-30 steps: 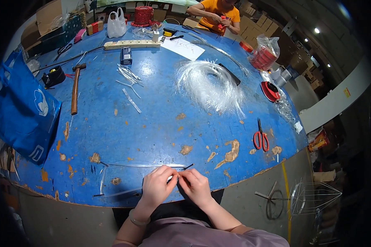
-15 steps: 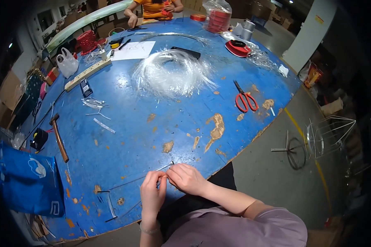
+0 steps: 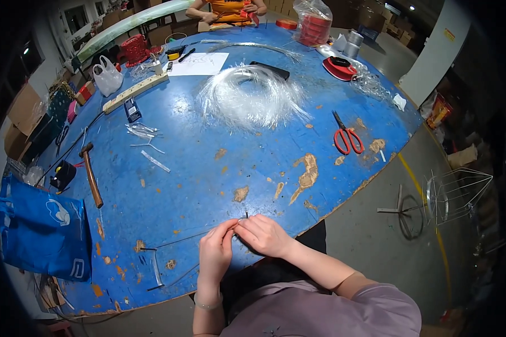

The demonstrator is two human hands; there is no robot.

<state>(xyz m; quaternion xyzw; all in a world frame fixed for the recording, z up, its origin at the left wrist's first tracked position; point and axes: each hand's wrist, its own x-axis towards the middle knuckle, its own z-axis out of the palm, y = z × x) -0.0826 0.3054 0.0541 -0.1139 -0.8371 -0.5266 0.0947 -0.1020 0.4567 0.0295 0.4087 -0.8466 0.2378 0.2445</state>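
I saw my left hand and right hand pinched together on a thin clear fibre strand, which ran leftward along the worn blue table's near edge.

Single head-worn fisheye view, looking down and forward over the blue tabletop; near edge close, far edge distant.

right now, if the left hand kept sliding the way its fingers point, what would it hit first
The left hand points up and right, fingertips already at the right hand, where both pinch a thin strand. So it would meet the right hand's fingers first. Past them lies bare blue table, though depth is hard to judge.
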